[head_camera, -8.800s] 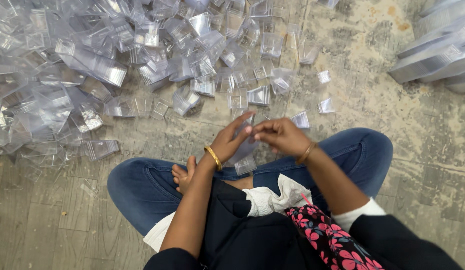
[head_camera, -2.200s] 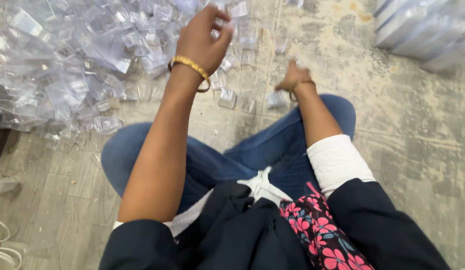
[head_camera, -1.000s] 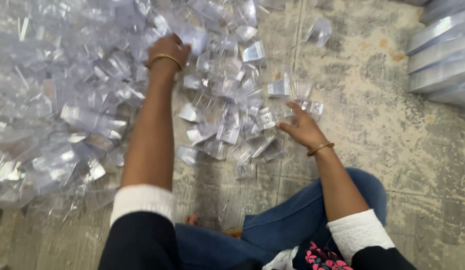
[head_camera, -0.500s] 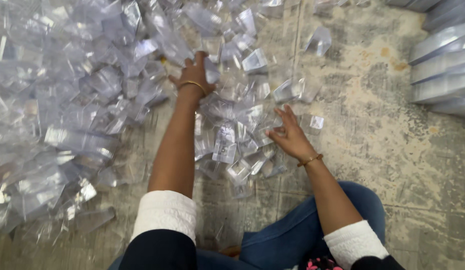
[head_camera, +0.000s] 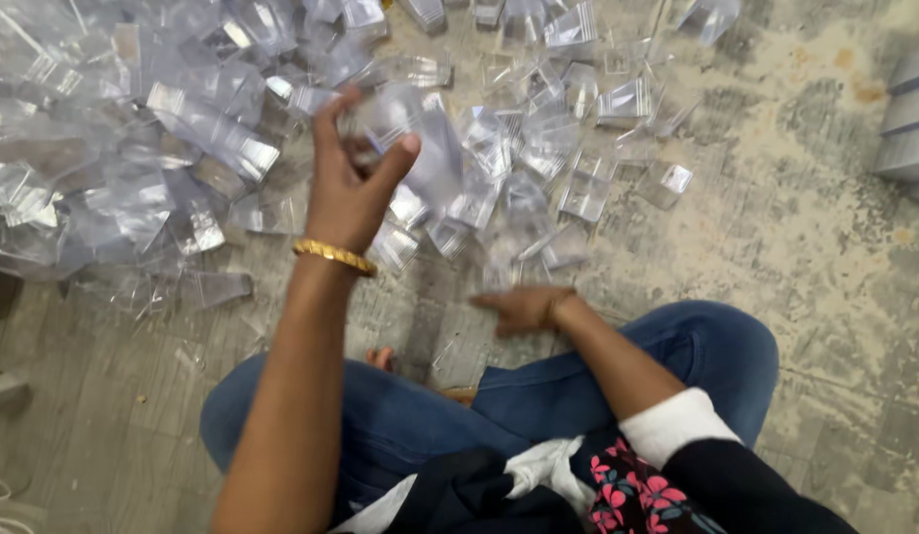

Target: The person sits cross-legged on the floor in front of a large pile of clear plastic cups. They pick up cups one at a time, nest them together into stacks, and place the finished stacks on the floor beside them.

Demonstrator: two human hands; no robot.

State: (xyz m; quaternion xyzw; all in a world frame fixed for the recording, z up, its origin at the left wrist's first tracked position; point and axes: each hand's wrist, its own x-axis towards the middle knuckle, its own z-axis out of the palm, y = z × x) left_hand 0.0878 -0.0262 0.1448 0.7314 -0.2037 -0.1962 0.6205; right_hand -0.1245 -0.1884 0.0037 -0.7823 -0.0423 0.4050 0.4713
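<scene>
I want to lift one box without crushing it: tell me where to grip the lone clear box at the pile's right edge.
Probably pinch the clear box across two opposite side walls, coming from above on its right, where bare floor leaves room; its thin walls look easily dented.

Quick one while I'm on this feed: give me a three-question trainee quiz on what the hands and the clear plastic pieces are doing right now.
1. True or false: the left hand is raised, holding a clear plastic piece.
2. Where is the right hand? A) on the pile of clear pieces B) low near the knee, palm down C) out of view
3. Fill in: the left wrist wears a gold ____.

Key: 1 true; 2 B; 3 bangle.
</scene>
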